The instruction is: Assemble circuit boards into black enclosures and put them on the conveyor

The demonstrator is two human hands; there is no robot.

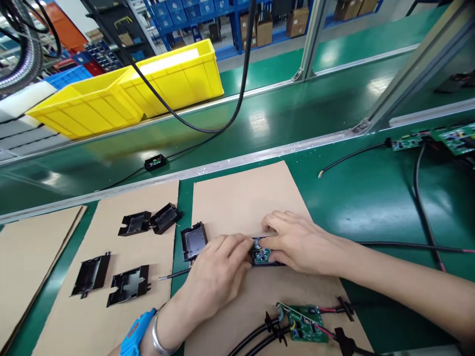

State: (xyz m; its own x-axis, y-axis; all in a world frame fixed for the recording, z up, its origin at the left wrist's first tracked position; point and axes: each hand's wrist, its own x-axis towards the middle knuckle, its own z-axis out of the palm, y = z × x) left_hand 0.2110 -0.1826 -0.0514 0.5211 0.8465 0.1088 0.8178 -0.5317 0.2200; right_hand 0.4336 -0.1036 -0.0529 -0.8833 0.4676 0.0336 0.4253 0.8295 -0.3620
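A green circuit board sits in a black plastic case on the cardboard, between my two hands. My left hand grips the left end of the case with its fingers bent together. From the right, my right hand presses its thumb and fingers on the board and the case's edge. My fingers cover much of both ends. Just left of them lies an open black case half, and a cable with a bare tip sticks out past my left hand. Nearer me, a second circuit board has black cables attached.
Several black case halves lie on the left cardboard sheet. Yellow bins stand beyond the metal rail. A black cable hangs in a loop ahead. More wired boards are at the right.
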